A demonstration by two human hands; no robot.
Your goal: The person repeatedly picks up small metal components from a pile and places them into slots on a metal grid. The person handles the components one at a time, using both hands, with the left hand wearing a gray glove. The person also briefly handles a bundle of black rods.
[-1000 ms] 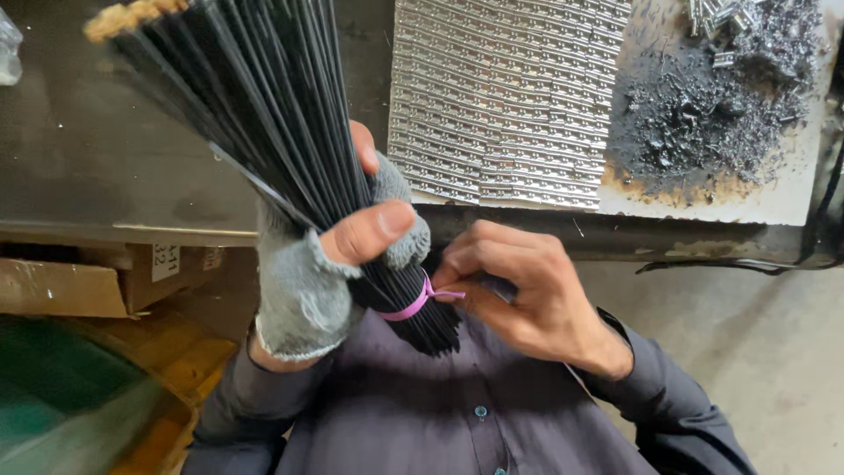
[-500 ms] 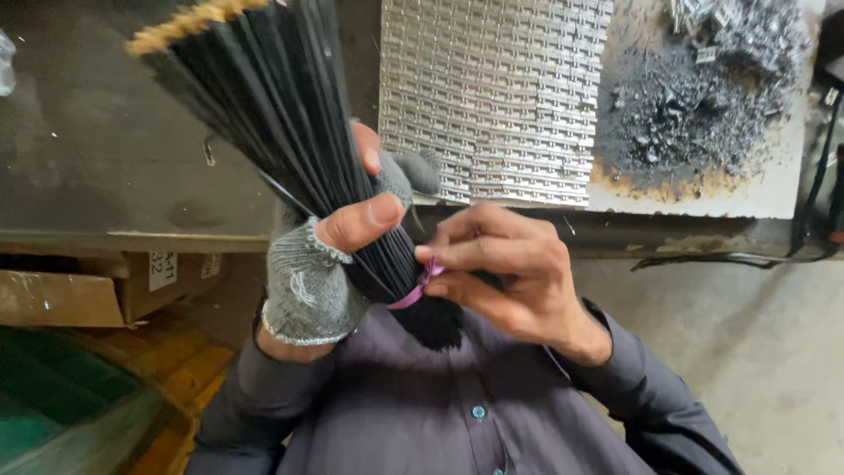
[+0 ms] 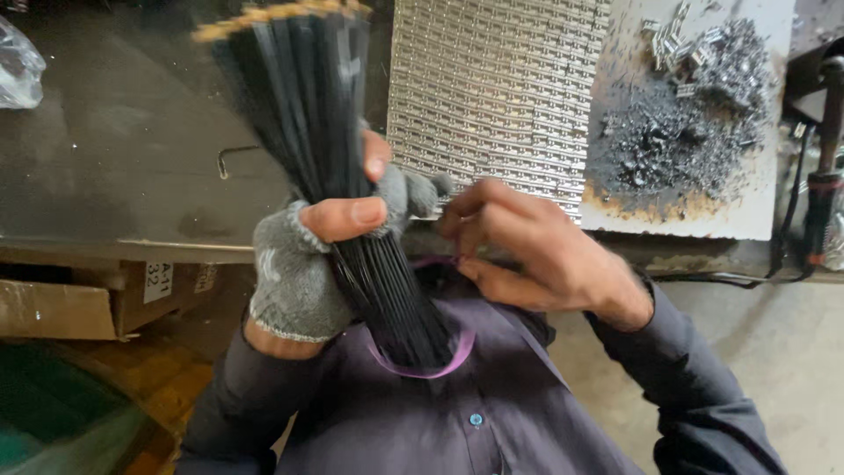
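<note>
Band (image 3: 422, 365) now slack, looped off stick ends; before tight. Left hand (image 3: 325, 255) fingers clamped on sticks (image 3: 308, 114), keeping bundle together; right hand (image 3: 536, 251) fingers pinch band.

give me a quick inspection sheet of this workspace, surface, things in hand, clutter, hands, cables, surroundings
surface: dark worn workbench, with a ribbed metal sheet lying on it
job's things: bundle of thin black sticks with tan tips, held upright; purple band looped loosely around its lower end
clutter: grey metal shavings on a rusty plate; small bent hook; clear plastic bag at the left edge
grippers: left hand, in a grey fingerless glove, grips the bundle; right hand, bare, pinches the band
cables: black cable at the right bench edge
surroundings: cardboard box under the bench; concrete floor
</note>
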